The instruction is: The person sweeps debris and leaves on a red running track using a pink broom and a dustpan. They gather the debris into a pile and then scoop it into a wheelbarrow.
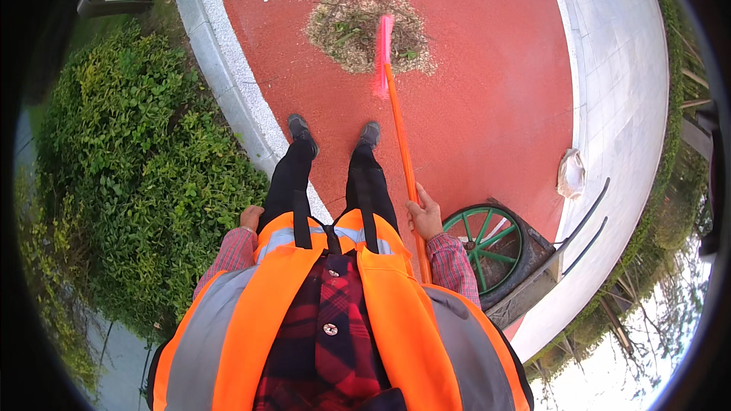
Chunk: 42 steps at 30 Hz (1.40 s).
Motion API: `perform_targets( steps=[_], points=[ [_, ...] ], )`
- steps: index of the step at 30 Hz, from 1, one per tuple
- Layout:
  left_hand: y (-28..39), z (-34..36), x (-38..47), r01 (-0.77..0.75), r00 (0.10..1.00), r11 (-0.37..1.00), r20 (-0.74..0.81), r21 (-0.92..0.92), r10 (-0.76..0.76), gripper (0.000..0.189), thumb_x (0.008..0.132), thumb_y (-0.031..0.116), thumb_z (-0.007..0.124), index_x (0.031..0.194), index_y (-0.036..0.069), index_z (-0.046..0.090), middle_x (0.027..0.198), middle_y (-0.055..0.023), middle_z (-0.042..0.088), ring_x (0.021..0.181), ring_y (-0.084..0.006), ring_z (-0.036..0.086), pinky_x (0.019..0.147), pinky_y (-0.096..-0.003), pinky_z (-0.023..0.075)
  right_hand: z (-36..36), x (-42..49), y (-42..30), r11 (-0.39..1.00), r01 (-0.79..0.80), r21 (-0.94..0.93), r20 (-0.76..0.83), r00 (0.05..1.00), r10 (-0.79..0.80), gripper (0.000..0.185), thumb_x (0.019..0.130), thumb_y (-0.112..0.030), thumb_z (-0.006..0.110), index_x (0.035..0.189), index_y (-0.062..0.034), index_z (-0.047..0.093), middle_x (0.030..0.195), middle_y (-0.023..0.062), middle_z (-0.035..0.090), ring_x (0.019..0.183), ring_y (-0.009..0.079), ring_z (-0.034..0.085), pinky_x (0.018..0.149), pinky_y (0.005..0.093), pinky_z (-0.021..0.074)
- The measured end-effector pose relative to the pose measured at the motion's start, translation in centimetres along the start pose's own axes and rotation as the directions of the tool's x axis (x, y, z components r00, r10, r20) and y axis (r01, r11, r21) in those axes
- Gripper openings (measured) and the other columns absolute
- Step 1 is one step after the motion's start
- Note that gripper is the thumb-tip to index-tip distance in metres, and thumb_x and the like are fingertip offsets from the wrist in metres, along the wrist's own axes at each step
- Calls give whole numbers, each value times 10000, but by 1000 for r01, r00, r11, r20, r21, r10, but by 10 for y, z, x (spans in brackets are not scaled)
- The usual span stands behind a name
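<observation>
My right hand (425,214) is closed around the orange handle of a broom (403,142). The broom's pink bristle head (384,51) lies over the near part of a heap of dry plant debris (348,28) with twigs and a few green leaves, on red pavement. My left hand (252,217) hangs beside my left thigh, near the hedge; its fingers are mostly hidden, and I see nothing in it.
A cart with a green spoked wheel (482,250) and dark handles stands close on my right. Beyond it a pale sack-like object (571,174) lies by the white edge line. A stone kerb (214,57) and green shrubs (143,177) border the left.
</observation>
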<state>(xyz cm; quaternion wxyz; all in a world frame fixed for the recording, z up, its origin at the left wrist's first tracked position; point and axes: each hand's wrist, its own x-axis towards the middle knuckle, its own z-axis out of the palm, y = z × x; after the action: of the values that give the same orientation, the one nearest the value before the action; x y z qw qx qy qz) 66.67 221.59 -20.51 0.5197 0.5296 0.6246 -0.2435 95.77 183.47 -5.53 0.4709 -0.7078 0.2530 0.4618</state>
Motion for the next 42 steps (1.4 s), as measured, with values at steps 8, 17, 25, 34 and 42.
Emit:
perform_targets(
  steps=[8,17,25,34,42],
  points=[
    [25,3,5,-139,985,864,-20,484,170,206,709,203,588,783,18,641,720,-72,601,695,-192,545,666,-320,420,-118,103,71,995,-45,85,-412,908,77,431,746,-60,626,1125,41,447,543,45,499,396,127,466,362,279,402],
    [37,14,16,-44,999,905,-5,423,51,231,711,187,588,845,5,633,783,-94,602,739,-217,553,690,-336,422,-65,204,47,975,-93,-200,-405,914,4,605,699,-97,593,1239,78,382,622,122,555,485,201,570,421,327,455],
    [90,47,17,24,1000,878,-22,479,-16,92,738,117,571,704,36,599,613,-41,544,486,-140,459,445,-306,350,-108,73,54,957,117,266,-239,970,-52,706,711,-43,579,1355,-38,289,621,85,558,430,142,516,405,286,437],
    [152,86,-6,15,995,875,83,483,-63,160,744,96,549,601,87,478,528,13,410,425,-110,324,409,-287,263,-272,133,198,931,-14,364,-596,765,245,439,710,-55,559,1120,70,461,670,135,593,468,200,572,431,320,469],
    [191,136,-24,-163,986,852,56,498,156,93,737,139,560,667,78,549,562,22,484,458,-103,439,418,-256,319,-200,166,102,989,-116,92,-386,911,142,551,709,-91,554,1233,7,414,742,158,600,597,230,618,550,343,504]
  ],
)
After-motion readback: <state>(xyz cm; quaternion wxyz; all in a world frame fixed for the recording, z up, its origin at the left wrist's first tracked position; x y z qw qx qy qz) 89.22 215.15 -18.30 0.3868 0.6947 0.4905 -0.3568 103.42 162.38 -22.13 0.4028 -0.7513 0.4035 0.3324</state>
